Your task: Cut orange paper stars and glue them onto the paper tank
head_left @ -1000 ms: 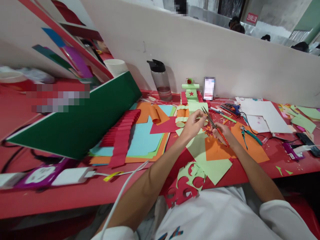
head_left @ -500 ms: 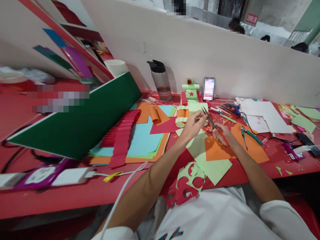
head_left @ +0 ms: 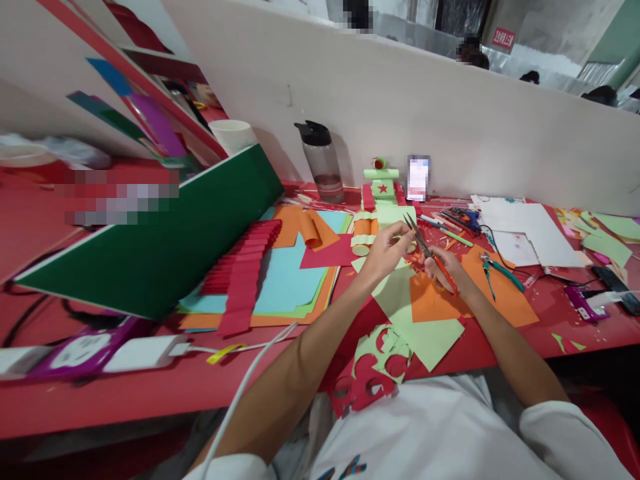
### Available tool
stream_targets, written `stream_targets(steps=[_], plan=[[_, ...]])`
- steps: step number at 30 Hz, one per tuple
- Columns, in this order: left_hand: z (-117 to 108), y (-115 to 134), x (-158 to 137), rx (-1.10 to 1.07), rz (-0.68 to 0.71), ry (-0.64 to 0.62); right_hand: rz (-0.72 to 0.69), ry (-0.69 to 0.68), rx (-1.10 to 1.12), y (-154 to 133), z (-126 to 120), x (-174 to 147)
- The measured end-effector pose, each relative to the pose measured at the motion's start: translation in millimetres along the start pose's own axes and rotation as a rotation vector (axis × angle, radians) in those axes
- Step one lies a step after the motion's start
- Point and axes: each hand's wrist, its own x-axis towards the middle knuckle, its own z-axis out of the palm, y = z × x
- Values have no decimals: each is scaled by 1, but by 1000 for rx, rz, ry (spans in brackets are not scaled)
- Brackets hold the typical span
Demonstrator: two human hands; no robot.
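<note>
Right up close, against the white shirt point(head_left: 425, 427), there's red paper point(head_left: 363, 390) with round holes punched through it, and lapping over that a pale green cut-out point(head_left: 384, 348), holes in it too. Just beyond, a pale green sheet point(head_left: 435, 339) pokes a corner toward the table edge, an orange sheet point(head_left: 437, 303) lying beside it, and over these papers come both hands! The right hand point(head_left: 447, 263) has the scissors point(head_left: 425, 249), fingers wrapped round the red handles, blades slanting up and away to the left, tips a little apart. So the scissors sit between the two hands, handles in the right, blades running just beside the left fingertips; touching or not, I can't tell. The left hand point(head_left: 390, 248) has its fingers bent and drawn together at those blades, and whether they pinch anything I cannot say. Off to the right of the right hand, teal-handled pliers point(head_left: 501, 272) lie on orange paper. Past the left hand stands a green, red and orange paper model point(head_left: 384, 190) with a red star, then the dark-lidded bottle point(head_left: 323, 163) to its left, and a lit phone point(head_left: 419, 179) propped upright near the pale wall point(head_left: 480, 127).
</note>
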Motion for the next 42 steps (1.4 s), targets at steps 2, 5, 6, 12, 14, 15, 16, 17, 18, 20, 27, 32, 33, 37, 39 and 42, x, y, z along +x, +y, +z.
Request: stream_targets(steps=[2,5,6,12,14,15,16,17,18,20,27,32,33,37,39,42], plan=[[0,0,0,-1,-2,0,0,1,7,-1,1,-1],[0,0,0,-3,4,-2,-3,1,23,-2,1,-1],[0,0,0,-4,7,-3,-3,2,27,-2,1,-1],[0,-1,0,-1,12,-8,18,-14,37,2,1,-2],[0,-1,0,-1,15,-8,11,-20,48,2,1,-2],[0,-2,0,0,18,-6,12,-22,51,2,1,-2],[0,-2,1,1,19,-5,15,-21,52,1,1,-2],[0,-2,1,5,19,-4,19,-17,52,1,1,-2],[0,-2,1,11,19,-4,24,-13,52,0,1,-2],[0,-2,1,21,15,-7,27,-7,52,0,1,-2],[0,-3,1,22,21,7,21,1,58,2,2,-2],[0,-4,0,21,15,12,35,5,54,1,2,-2],[0,-4,0,18,16,14,41,4,52,1,2,-2],[0,-3,0,25,19,17,55,-1,42,0,1,-2],[0,-2,0,37,11,18,48,-1,26,-1,-1,-1],[-1,-2,0,60,-22,8,39,-27,17,-1,-6,-1]])
